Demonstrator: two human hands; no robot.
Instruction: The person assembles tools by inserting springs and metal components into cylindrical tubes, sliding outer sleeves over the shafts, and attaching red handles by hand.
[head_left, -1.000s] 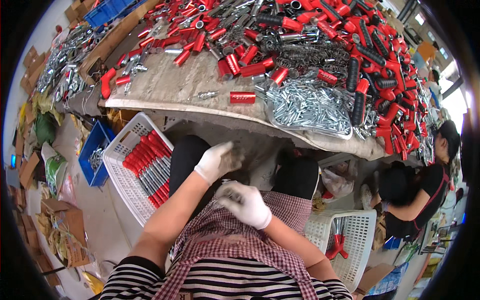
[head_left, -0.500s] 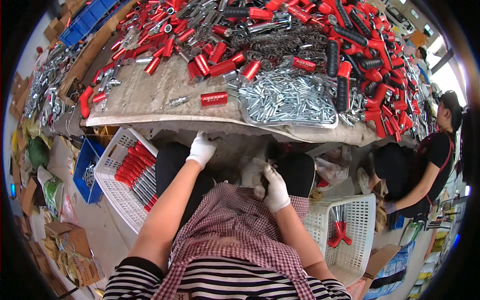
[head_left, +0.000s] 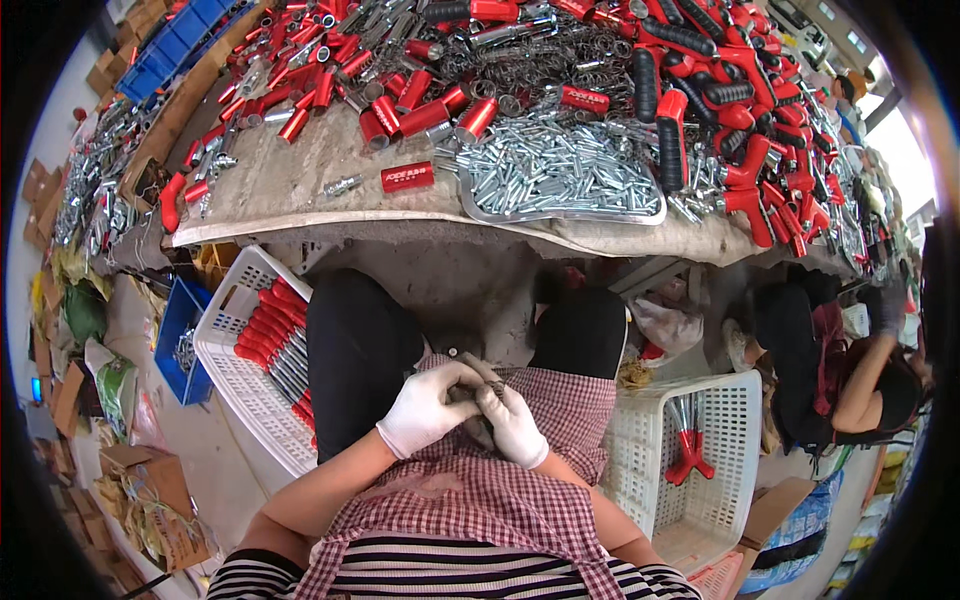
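Note:
Over my lap, in front of the checked apron (head_left: 470, 500), my two white-gloved hands meet. My left hand (head_left: 425, 408) is closed, thumb and fingers pinched together. Touching it, my right hand (head_left: 514, 428) is also closed, around something small and dark at its fingertips; its kind is too small to make out. Beyond the hands, on the table (head_left: 290, 185), lie a single red sleeve (head_left: 407, 177), a small metal piece (head_left: 343, 186) and a clear tray of silver pins (head_left: 560, 170).
Red sleeves, dark springs (head_left: 575, 75) and red-and-black handles (head_left: 672, 140) heap the table. A white basket (head_left: 235, 345) of red-handled tools stands left, another white basket (head_left: 735, 450) right. A blue bin (head_left: 185, 375) is farther left. A co-worker (head_left: 850, 370) bends at the right.
My left hand has come back from the table's edge to meet my right hand over the lap. The right hand has moved slightly nearer me. The co-worker has bent forward.

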